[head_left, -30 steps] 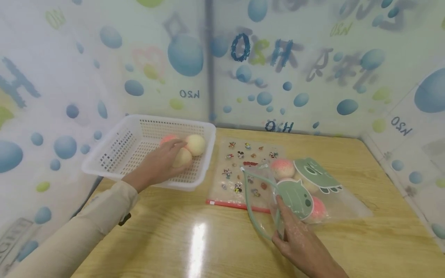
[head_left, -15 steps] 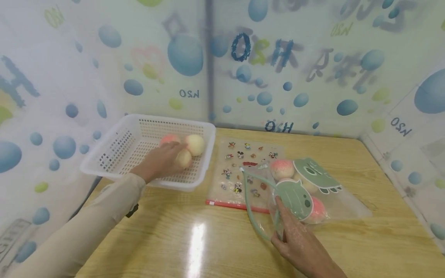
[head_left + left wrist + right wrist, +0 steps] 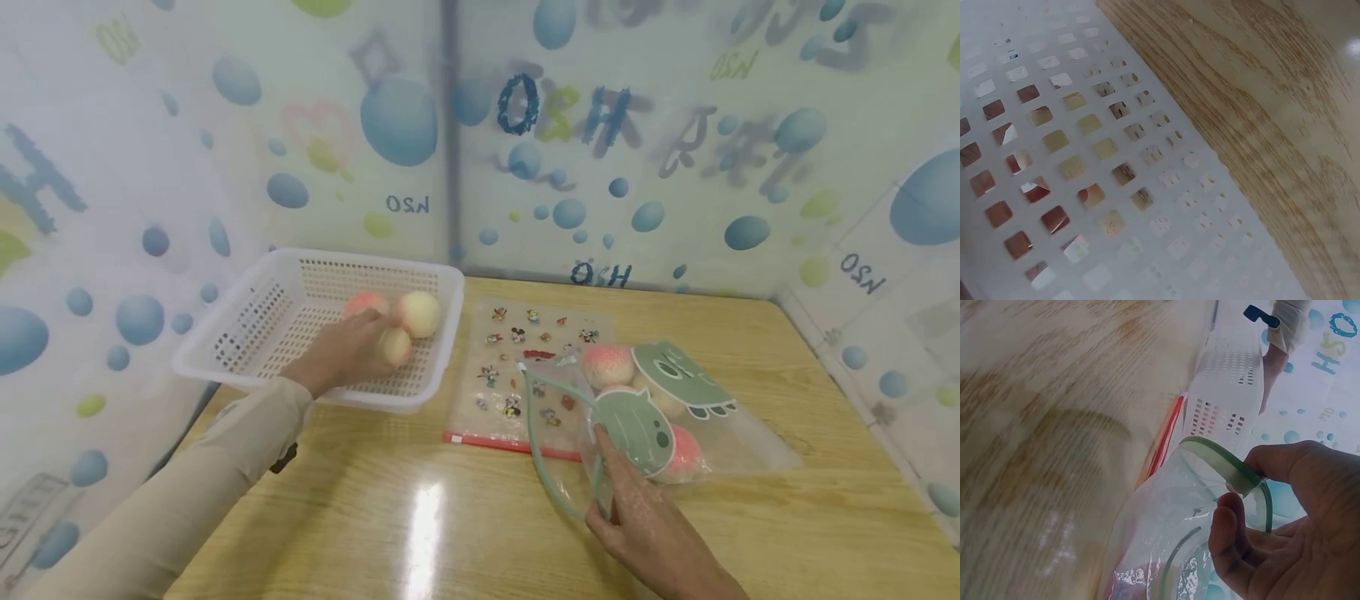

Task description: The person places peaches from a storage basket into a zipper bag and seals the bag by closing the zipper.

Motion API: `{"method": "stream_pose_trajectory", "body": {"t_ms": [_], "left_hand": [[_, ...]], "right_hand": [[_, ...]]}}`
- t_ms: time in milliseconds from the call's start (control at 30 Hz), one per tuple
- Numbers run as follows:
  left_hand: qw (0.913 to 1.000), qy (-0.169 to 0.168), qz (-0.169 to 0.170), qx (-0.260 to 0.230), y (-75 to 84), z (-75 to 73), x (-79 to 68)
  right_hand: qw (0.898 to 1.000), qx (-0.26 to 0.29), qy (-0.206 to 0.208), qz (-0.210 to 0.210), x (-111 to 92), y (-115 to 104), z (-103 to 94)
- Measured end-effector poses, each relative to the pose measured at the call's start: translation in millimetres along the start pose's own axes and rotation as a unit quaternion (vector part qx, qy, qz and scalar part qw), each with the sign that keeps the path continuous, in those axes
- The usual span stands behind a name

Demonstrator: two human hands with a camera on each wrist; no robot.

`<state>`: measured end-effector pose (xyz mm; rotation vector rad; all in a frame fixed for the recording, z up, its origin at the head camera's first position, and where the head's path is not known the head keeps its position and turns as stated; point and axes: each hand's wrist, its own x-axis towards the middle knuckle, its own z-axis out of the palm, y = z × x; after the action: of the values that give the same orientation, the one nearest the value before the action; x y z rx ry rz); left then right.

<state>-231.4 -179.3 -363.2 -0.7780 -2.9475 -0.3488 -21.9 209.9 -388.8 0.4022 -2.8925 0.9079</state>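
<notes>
In the head view my left hand (image 3: 347, 348) reaches into a white perforated basket (image 3: 444, 354), its fingers round a pale yellow peach (image 3: 397, 346). Against this peach sit a second yellow peach (image 3: 420, 314) and a pinkish-red one (image 3: 366, 302). The basket wall (image 3: 1166, 156) blocks most of the left wrist view; bits of hand and fruit show through its holes. My right hand (image 3: 651, 521) pinches the green-edged mouth of a clear zip bag (image 3: 1166, 519) between thumb and fingers, holding it partly apart. Inside that bag, behind green animal prints, lie several peaches (image 3: 609, 365).
A flat clear bag with cartoon prints and a red zip (image 3: 491, 379) lies between basket and green-edged bag, partly under the latter. The wooden table (image 3: 360, 517) ends at patterned walls at the back and sides.
My left hand has shifted slightly, and its fingers have come down closer round the front yellow peach. The right hand keeps its hold on the bag's mouth.
</notes>
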Motion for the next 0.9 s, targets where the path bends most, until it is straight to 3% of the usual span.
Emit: {"method": "stream_pose_trajectory", "body": {"t_ms": [600,900], "left_hand": [[0.9999,0.011,-0.009,-0.010,0.4,-5.1,-6.8],[0.9996,0.026,-0.006,-0.001,2.7,-9.0,-8.1]], "right_hand": [[0.997,-0.010,-0.044,0.058,1.7,-5.4,-6.9],[0.998,-0.015,-0.042,0.054,1.4,-6.1,-7.1]]}}
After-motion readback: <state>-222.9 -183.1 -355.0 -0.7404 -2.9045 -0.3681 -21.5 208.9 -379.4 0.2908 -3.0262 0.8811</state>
